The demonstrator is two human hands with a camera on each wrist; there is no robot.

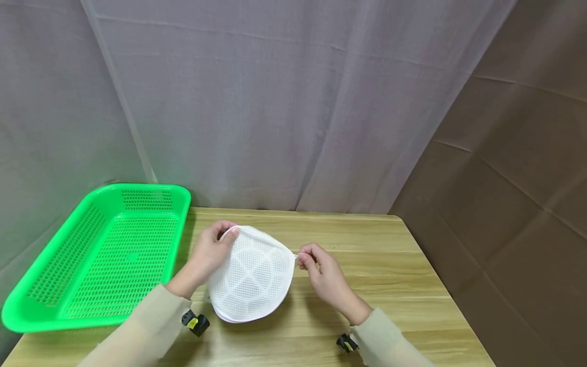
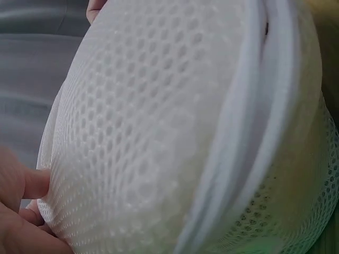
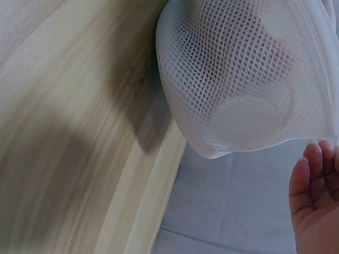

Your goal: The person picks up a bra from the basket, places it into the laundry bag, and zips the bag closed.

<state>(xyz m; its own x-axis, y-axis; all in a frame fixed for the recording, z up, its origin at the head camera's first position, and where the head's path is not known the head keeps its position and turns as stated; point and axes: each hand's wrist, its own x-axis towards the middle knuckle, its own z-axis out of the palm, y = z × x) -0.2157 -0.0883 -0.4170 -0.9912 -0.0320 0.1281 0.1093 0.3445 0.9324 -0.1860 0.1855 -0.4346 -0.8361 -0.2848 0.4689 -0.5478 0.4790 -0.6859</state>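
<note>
A white mesh laundry bag (image 1: 257, 278) with a rounded shape is held up over the table, tilted so that its round face shows in the head view. My left hand (image 1: 212, 253) pinches the bag's upper left edge between thumb and fingers. At the bag's right edge, my right hand (image 1: 327, 279) pinches the small white zipper pull (image 1: 296, 257). A zipper band (image 2: 233, 137) curves along the bag's side in the left wrist view. Through the mesh in the right wrist view, a pale round shape (image 3: 246, 121) shows inside the bag.
To the left stands a green plastic basket (image 1: 181, 239) with perforated sides and floor. The wooden table (image 1: 367, 255) runs back to a grey curtain (image 1: 247, 102). A brown cloth wall (image 1: 513, 204) rises along the right side.
</note>
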